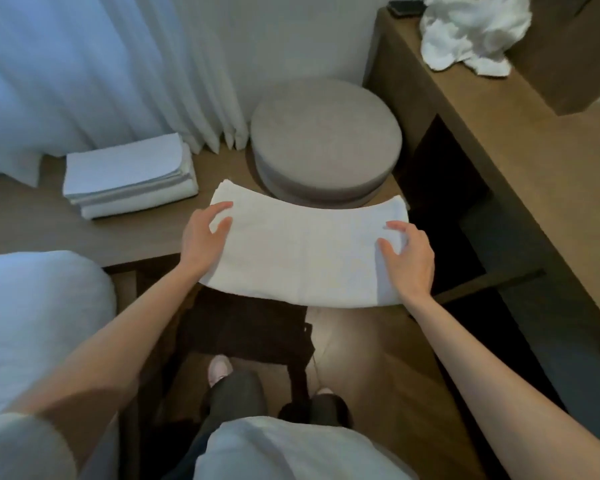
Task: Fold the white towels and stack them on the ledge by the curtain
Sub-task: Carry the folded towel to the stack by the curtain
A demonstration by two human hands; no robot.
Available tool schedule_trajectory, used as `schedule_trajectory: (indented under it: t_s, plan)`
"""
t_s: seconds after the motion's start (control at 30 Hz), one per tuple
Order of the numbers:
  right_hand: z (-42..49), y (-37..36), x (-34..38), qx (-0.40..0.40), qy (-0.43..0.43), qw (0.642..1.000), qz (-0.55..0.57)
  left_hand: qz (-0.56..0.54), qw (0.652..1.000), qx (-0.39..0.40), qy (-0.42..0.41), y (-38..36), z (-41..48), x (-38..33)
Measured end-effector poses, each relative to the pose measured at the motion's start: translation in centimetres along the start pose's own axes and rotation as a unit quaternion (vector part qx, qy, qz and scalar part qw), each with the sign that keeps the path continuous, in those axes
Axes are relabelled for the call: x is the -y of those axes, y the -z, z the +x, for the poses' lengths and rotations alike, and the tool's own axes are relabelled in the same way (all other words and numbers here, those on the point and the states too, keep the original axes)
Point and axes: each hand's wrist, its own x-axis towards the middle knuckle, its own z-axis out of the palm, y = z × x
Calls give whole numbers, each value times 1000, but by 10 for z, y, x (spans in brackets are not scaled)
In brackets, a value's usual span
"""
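My main worry is the half-folded towel (302, 251), which sits over the front edge of the ledge (32, 223) with its near side past that edge. If either grip slackens, the overhang could pull the layers apart or tip the whole piece to the floor. Its far edge is just beside the round stool (326, 133), so a forward push could snag there and skew the fold. An uneven set-down on the stack (129, 174) by the curtain (84, 64) could knock that pile crooked. The left hand (205, 237) holds the left short end and the right hand (409, 258) the right one, both forearms stretched forward. The digits I can see curve over the top face, and whatever lies under the cloth is hidden. I judge each grip a pinch on the towel, not flat pressing. Crumpled towels (471, 32) wait on the table (499, 133).
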Motion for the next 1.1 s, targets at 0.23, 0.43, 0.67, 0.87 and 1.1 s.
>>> schedule_trajectory:
  t_s: [0.23, 0.43, 0.67, 0.87, 1.1]
  plan:
    - [10, -140, 109, 65, 38, 997, 6, -41, 990, -64, 119, 112, 37, 119]
    - [25, -243, 190, 111, 36, 993, 21, -65, 979, -91, 173, 191, 87, 190]
    - [75, -341, 262, 161, 61, 983, 65, -111, 956, -125, 240, 236, 177, 252]
    - [150, -429, 303, 215, 60, 972, 74, -120, 934, -161, 297, 250, 273, 300]
    - [224, -517, 336, 276, 73, 957, 48, -139, 922, -172, 318, 257, 356, 345]
